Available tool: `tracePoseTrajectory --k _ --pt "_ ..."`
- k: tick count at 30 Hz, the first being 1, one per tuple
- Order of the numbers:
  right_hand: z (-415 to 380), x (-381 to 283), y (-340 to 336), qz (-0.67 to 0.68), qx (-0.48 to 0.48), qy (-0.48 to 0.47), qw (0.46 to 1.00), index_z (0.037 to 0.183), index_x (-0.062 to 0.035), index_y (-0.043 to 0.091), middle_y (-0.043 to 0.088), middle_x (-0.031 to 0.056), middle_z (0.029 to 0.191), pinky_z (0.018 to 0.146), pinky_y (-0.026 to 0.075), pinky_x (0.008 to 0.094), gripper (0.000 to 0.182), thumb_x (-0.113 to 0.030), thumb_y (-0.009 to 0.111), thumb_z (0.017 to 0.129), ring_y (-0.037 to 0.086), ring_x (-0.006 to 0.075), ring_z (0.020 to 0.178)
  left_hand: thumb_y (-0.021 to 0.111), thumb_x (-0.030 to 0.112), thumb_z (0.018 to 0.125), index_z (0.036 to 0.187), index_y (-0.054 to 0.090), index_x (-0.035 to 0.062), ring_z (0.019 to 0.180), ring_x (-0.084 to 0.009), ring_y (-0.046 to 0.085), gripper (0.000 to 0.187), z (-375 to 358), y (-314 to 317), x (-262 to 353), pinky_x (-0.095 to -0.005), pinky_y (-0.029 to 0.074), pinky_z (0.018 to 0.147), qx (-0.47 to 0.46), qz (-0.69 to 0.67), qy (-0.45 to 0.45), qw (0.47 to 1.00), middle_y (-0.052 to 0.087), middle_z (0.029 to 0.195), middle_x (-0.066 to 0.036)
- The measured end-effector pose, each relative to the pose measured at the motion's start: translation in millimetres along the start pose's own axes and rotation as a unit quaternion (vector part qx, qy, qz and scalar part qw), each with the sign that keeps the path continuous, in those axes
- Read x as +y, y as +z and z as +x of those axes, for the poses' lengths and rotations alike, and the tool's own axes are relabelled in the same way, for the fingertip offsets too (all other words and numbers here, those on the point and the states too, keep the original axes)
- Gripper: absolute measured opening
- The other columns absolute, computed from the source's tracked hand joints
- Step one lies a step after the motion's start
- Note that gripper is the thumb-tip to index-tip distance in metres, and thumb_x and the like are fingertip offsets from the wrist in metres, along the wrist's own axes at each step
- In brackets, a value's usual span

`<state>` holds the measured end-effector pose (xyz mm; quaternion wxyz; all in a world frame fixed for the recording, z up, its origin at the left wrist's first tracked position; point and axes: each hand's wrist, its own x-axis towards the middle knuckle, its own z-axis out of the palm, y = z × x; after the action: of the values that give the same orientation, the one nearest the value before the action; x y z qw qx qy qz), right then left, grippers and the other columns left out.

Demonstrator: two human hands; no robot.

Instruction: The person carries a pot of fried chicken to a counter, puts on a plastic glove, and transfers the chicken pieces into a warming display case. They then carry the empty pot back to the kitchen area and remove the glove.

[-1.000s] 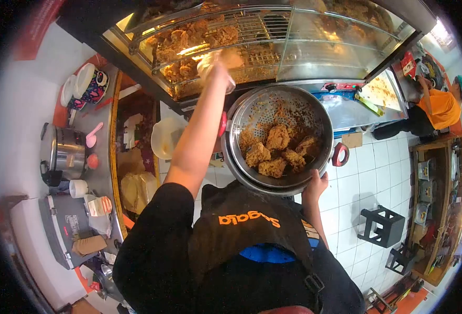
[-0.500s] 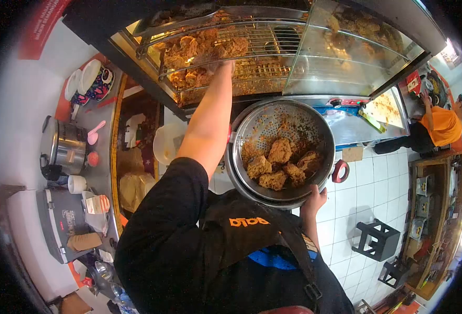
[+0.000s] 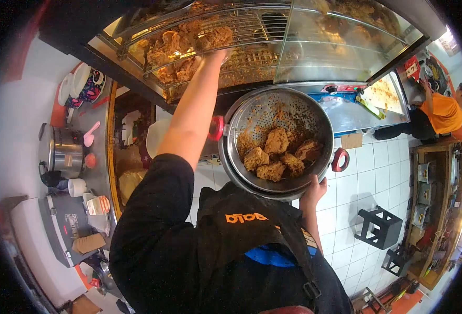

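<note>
My left hand (image 3: 218, 55) is inside the lit display cabinet, at a wire rack (image 3: 252, 32) with several fried pieces. It is right beside a fried piece (image 3: 215, 38); its fingers are mostly hidden, so its grip is unclear. My right hand (image 3: 313, 191) is closed on the lower right rim of a metal bowl with holes (image 3: 307, 123). That bowl is nested in a larger metal pot (image 3: 230, 157) with red handles. Several brown fried pieces (image 3: 276, 140) and loose crumbs lie in the bowl.
A glass panel (image 3: 314, 57) covers the cabinet's right side. A metal tray (image 3: 346, 118) adjoins it. At left, a counter holds a large pot (image 3: 66, 152) and a dark case (image 3: 63, 222). A black stool (image 3: 380, 227) stands on the tiled floor; a co-worker (image 3: 443, 112) is far right.
The view has shifted, with the cabinet appearing farther left and higher. My left hand stays in the cabinet, now less blurred. My right hand keeps hold of the bowl, and the left red handle shows more.
</note>
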<state>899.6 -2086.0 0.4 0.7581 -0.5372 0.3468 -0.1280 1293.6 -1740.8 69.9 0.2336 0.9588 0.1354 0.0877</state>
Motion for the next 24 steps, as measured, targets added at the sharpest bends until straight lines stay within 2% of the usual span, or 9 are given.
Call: tracePoseTrajectory --k 3,5,14,15,17,18,20,22,24 --pt "-0.6 0.3 -0.6 0.004 -0.014 0.003 1.000 0.096 0.0020 0.051 0.059 0.0082 0.086 0.064 0.047 0.0308 0.017 -0.003 0.055 0.079 0.056 0.0171 0.071 0.046 0.035 0.089 0.124 0.052 0.0086 0.120 -0.0269 0.049 0.044 1.2 -6.4 -2.5 -0.0379 0.038 0.101 -0.022 0.022 0.020 0.999 0.053 0.127 -0.014" --pt "-1.0 -2.4 2.2 -0.002 -0.008 -0.009 1.000 0.094 0.0006 0.052 0.056 0.0042 0.080 0.061 0.044 0.0262 0.014 -0.001 0.054 0.081 0.053 0.0124 0.067 0.046 0.034 0.089 0.123 0.053 0.0083 0.119 -0.0274 0.049 0.043 3.0 -13.1 -6.7 -0.0380 0.038 0.100 -0.041 0.040 0.029 0.998 0.054 0.126 -0.014" --pt "1.0 0.0 2.2 0.026 -0.016 -0.016 0.999 0.095 0.0025 0.054 0.060 0.0063 0.083 0.063 0.046 0.0278 0.016 -0.002 0.055 0.080 0.056 0.0142 0.071 0.048 0.032 0.088 0.119 0.057 0.0070 0.116 -0.0294 0.052 0.040 -0.6 -23.3 -17.5 -0.0384 0.041 0.098 -0.134 0.146 0.050 0.979 0.057 0.122 -0.017" --pt "1.5 0.9 2.5 0.025 -0.010 -0.014 1.000 0.095 0.0025 0.054 0.060 0.0063 0.083 0.063 0.046 0.0278 0.016 -0.002 0.055 0.080 0.056 0.0142 0.071 0.049 0.032 0.088 0.118 0.058 0.0068 0.116 -0.0296 0.052 0.040 -4.6 -18.0 -19.2 -0.0384 0.041 0.097 -0.159 0.191 0.054 0.967 0.057 0.121 -0.018" --pt "4.3 1.5 -1.1 -0.013 -0.006 -0.015 1.000 0.097 0.0033 0.054 0.060 0.0069 0.084 0.064 0.046 0.0278 0.018 -0.003 0.055 0.080 0.057 0.0149 0.072 0.049 0.031 0.088 0.117 0.058 0.0065 0.115 -0.0301 0.053 0.039 -8.1 4.2 -27.1 -0.0385 0.041 0.097 -0.243 0.359 0.087 0.897 0.058 0.120 -0.018" --pt "3.4 0.1 -2.7 -0.014 0.007 -0.015 1.000 0.097 0.0033 0.054 0.060 0.0069 0.084 0.064 0.046 0.0278 0.018 -0.003 0.055 0.080 0.057 0.0149 0.072 0.049 0.031 0.088 0.117 0.059 0.0064 0.115 -0.0303 0.053 0.039 -18.8 12.6 -31.5 -0.0386 0.042 0.097 -0.253 0.406 0.103 0.872 0.058 0.120 -0.019" --pt "3.2 -2.9 0.1 -0.027 0.014 0.016 0.999 0.097 0.0038 0.055 0.059 0.0063 0.082 0.062 0.045 0.0273 0.020 -0.004 0.056 0.079 0.055 0.0135 0.069 0.053 0.020 0.083 0.097 0.063 0.0012 0.100 -0.0321 0.060 0.025 -141.6 -95.2 53.3 -0.0399 0.046 0.087 -0.078 0.211 0.098 0.969 0.062 0.103 -0.023" --pt "5.1 1.8 0.5 -0.018 0.029 0.007 0.999 0.097 0.0040 0.056 0.059 0.0060 0.082 0.061 0.044 0.0270 0.020 -0.003 0.056 0.078 0.054 0.0129 0.068 0.056 0.014 0.079 0.090 0.061 0.0000 0.091 -0.0304 0.060 0.019 -162.1 -56.7 22.0 -0.0406 0.046 0.081 0.110 0.232 0.262 0.930 0.063 0.093 -0.020" --pt "7.1 5.8 -1.3 -0.012 0.039 -0.003 0.999 0.097 0.0041 0.056 0.059 0.0056 0.081 0.061 0.044 0.0268 0.020 -0.003 0.056 0.078 0.053 0.0124 0.067 0.057 0.020 0.082 0.094 0.062 0.0054 0.081 -0.0246 0.059 0.019 -204.9 -62.6 50.9 -0.0419 0.048 0.079 0.012 0.142 0.154 0.978 0.062 0.081 -0.013"
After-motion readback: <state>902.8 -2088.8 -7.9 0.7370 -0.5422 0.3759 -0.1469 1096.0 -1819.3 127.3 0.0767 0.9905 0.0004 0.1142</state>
